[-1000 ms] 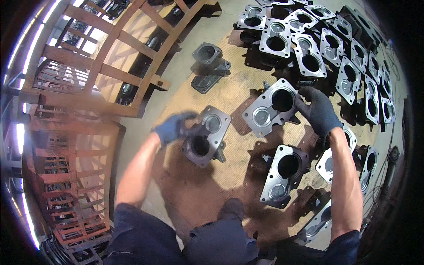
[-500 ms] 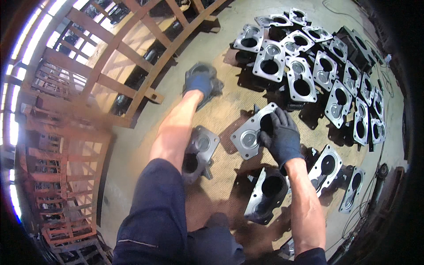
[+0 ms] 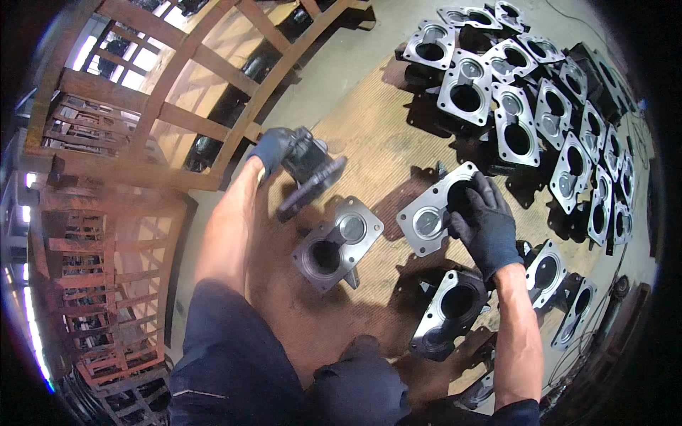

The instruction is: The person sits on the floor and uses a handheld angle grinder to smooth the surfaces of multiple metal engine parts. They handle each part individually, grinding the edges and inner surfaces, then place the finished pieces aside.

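Gripping with your left hand (image 3: 271,150), you've got a dark casting (image 3: 305,157) by its far end, gloved fingers closed around it, and it's tilted so the broad flange shows almost edge-on toward the lower right. That edge is a little blurred, and whether it touches the ribbed tan sheet (image 3: 369,131) underneath, I can't tell.

Across to your right hand (image 3: 490,238): fingers bent and partly spread, laid over the large opening of a bright-faced casting (image 3: 428,221). Your thumb is at the near side of that opening; how tightly you've got it, the view doesn't show. That piece sits machined face up, slanting across the sheet, its round recess in plain sight to the left of your glove.

Between your two hands, slightly nearer to you, there's a two-hole casting (image 3: 341,243) with its darker opening toward the lower left. Below your right wrist sits a shaded casting (image 3: 429,321), partly in shadow, opening uppermost. And look up to the right: a crowded group of castings (image 3: 552,122), silver faces up, packed close together. Off to your left stands a slatted brown frame (image 3: 192,121), just beyond your left glove.
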### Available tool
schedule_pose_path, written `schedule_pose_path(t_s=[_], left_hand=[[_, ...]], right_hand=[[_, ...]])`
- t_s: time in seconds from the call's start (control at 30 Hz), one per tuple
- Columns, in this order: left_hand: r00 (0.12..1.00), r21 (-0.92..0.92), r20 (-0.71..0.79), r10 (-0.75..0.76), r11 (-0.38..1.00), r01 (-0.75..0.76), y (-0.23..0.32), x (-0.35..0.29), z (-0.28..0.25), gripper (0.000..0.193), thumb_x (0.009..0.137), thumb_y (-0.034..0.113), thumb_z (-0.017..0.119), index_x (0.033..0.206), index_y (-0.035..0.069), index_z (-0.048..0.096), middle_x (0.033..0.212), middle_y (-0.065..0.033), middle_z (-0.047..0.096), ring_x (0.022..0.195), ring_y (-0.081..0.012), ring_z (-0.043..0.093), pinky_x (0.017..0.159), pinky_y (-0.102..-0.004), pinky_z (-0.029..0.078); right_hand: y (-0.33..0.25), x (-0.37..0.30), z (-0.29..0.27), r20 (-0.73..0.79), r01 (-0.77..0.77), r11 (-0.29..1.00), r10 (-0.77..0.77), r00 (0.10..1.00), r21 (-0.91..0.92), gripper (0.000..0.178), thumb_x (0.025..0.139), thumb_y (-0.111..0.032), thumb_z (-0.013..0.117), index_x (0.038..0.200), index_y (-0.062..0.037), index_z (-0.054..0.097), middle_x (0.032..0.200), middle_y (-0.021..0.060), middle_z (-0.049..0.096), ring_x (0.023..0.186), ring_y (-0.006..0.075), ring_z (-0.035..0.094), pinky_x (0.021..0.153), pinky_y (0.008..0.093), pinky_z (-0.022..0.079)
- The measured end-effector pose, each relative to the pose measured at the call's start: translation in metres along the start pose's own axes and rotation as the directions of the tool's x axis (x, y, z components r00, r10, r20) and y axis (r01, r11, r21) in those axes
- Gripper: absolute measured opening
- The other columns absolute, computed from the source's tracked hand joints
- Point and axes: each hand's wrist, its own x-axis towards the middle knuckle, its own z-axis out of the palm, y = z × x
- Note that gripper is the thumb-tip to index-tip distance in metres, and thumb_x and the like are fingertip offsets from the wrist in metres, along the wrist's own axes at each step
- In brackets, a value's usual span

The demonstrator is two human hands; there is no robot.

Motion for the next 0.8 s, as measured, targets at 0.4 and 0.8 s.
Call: schedule_pose_path(t_s=[0.4,0.8], left_hand=[[0.945,-0.032,0.323,0.05,0.999,-0.042,0.069,-0.043,-0.056,0.047,0.1,0.04,0.066,0.127,0.002,0.065,0.108,-0.0101,0.073,0.095,-0.0158,0.063,0.091,-0.0329,0.049],[0.955,0.171,0.131,-0.265,0.955,0.241,0.062,-0.053,-0.032,0.045,0.086,0.04,0.072,0.107,0.0,0.072,0.094,-0.0182,0.073,0.086,-0.0263,0.069,0.08,-0.0372,0.051]], right_hand=[[0.004,-0.002,0.001,-0.054,-0.009,0.999,0.007,0.999,-0.04,0.049,0.084,-0.033,0.076,0.12,-0.0011,0.069,0.152,0.02,0.049,0.138,0.041,0.047,0.115,0.0467,0.04],[-0.001,0.0,0.0,0.005,-0.006,0.999,0.005,1.0,0.053,0.045,0.086,-0.032,0.073,0.122,-0.0048,0.068,0.153,0.0199,0.047,0.141,0.0392,0.044,0.116,0.0459,0.039]])
